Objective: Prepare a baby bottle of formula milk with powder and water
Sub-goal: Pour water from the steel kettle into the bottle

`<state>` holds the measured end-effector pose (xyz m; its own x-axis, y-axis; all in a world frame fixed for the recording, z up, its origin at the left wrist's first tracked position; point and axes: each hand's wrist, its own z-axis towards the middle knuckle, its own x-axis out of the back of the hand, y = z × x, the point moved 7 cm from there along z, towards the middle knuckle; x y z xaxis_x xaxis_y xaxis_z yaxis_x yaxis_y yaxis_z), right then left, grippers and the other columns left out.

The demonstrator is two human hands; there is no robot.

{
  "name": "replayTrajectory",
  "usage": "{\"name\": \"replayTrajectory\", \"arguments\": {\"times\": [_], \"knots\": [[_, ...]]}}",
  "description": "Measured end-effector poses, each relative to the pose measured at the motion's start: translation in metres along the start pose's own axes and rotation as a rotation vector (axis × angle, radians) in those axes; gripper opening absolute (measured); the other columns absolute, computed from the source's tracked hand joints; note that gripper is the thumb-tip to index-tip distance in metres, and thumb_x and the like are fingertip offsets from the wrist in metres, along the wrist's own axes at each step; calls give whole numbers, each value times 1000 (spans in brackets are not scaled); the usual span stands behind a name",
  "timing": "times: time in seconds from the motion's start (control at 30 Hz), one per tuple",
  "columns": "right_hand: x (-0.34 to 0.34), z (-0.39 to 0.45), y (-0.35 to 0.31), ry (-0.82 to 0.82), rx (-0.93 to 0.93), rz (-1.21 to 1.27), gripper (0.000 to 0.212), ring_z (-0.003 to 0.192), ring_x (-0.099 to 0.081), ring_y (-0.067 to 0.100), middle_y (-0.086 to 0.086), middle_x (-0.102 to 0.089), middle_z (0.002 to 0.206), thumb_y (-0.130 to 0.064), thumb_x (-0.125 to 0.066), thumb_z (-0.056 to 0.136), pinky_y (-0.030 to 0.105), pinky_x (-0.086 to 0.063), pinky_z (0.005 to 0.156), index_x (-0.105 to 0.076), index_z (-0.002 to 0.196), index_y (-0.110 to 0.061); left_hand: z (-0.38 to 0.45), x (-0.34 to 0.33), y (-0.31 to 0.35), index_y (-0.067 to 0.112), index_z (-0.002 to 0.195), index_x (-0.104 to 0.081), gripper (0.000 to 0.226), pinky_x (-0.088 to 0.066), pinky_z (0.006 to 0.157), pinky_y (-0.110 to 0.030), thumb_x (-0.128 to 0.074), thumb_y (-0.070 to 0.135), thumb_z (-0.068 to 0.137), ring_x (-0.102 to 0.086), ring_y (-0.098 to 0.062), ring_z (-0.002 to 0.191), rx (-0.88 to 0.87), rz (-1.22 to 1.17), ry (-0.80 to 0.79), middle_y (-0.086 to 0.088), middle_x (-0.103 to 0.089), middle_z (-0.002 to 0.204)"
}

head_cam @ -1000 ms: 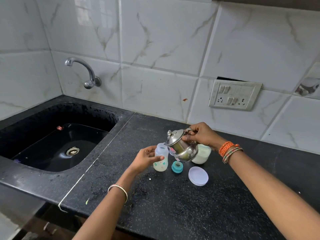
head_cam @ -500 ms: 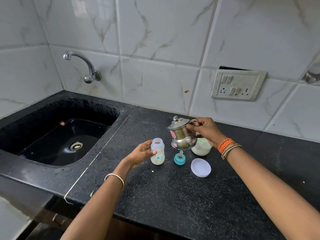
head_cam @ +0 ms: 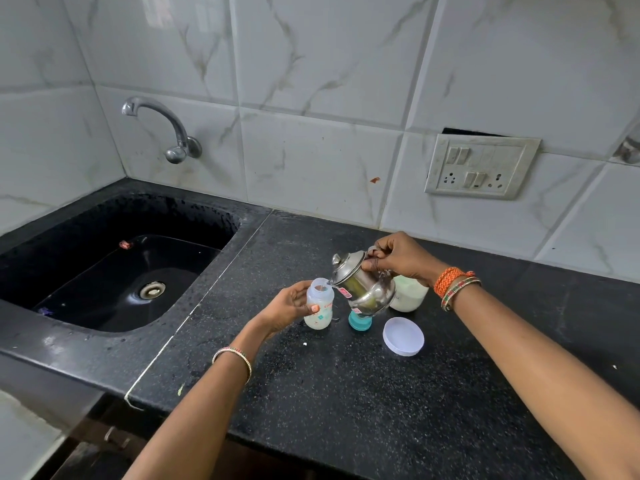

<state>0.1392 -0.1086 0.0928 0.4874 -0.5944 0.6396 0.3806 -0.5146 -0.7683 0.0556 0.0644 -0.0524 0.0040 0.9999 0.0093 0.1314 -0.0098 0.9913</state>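
A small clear baby bottle stands uncapped on the black counter, with white powder at its bottom. My left hand grips its side. My right hand holds the handle of a small steel kettle, tilted left so its spout sits over the bottle's mouth. The teal bottle cap with its teat stands just right of the bottle, partly hidden under the kettle. Behind the kettle is an open jar of white powder. Its white lid lies flat in front of it.
A black sink with a wall tap fills the left side. A switch and socket plate is on the tiled wall behind the counter. The counter's front edge runs close to me.
The kettle was upright half a second ago; now it tips left with its spout at the bottle's mouth. My left hand keeps hold of the bottle.
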Motion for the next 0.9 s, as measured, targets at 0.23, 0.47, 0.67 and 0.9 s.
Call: {"name": "replayTrajectory", "arguments": {"times": [0.23,0.47,0.67,0.9], "knots": [[3,4,-16,-17,31,-96,42,102,-66,26,4,-62,68,-9,-79,74,44,-52,87,-44,51,-16,1,3,-3,21,124,-48,52,-37,111,-43,-63,-6,82,-54,-16,123,21,21,23,2,-58,126],[4,6,-17,-39,50,-109,45,80,-64,0,-9,-60,58,-6,-78,74,26,-48,74,-44,48,-19,0,3,-1,20,124,-49,52,-38,110,-42,-64,-5,81,-54,-15,122,13,43,32,-2,-58,131],[4,8,-21,-42,71,-130,43,82,-64,4,-9,-59,60,-5,-76,76,28,-52,75,-44,50,-18,-1,4,-1,22,124,-49,53,-38,111,-43,-65,-3,81,-54,-14,122,15,54,37,3,-59,127],[2,7,-21,-39,68,-109,44,60,-56,-7,-11,-53,51,-5,-74,78,17,-43,63,-41,52,-17,-3,4,1,22,123,-50,52,-38,110,-46,-67,-1,80,-55,-17,121,13,66,35,0,-59,128]]}}
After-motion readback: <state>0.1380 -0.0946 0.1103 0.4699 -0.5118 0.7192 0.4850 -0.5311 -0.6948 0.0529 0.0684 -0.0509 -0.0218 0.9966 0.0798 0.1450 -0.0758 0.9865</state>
